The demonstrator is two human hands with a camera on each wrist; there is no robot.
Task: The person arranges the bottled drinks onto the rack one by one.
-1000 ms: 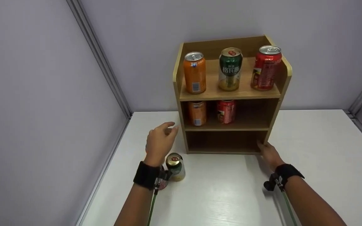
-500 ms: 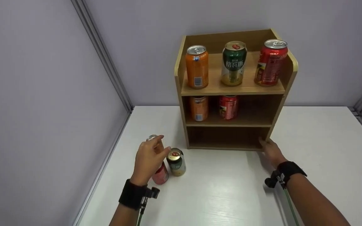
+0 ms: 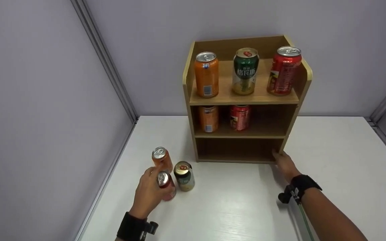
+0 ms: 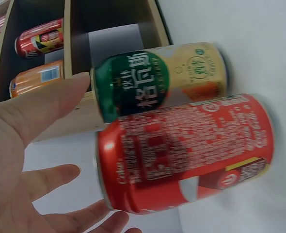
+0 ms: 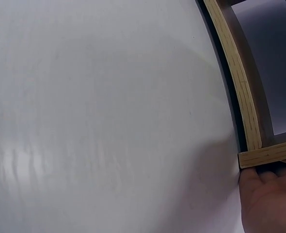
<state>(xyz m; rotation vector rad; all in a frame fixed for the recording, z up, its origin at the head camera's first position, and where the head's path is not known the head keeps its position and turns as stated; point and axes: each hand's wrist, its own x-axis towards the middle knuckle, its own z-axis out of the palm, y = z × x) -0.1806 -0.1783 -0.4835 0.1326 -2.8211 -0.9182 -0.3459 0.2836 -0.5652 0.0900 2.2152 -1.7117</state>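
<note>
My left hand (image 3: 147,192) is at a red cola can (image 3: 170,182) standing on the table, thumb on one side and fingers on the other. In the left wrist view its fingers are spread near the top of the red can (image 4: 186,155); a firm grip is not visible. Close beside that can stand a green and gold can (image 3: 185,182) and an orange can (image 3: 165,161). My right hand (image 3: 286,166) holds the lower right side panel of a small wooden shelf (image 3: 240,137); some of its fingers are hidden behind the panel (image 5: 269,154).
On the top board stand an orange can (image 3: 207,78), a green can (image 3: 245,75) and a red can (image 3: 284,73). The middle level holds an orange can (image 3: 208,119) and a red can (image 3: 240,118). A grey wall (image 3: 62,117) borders the white table (image 3: 233,201) at left.
My left hand has moved down and toward me, from beside the shelf and past the orange can to the red can. The right hand has stayed at the shelf's side.
</note>
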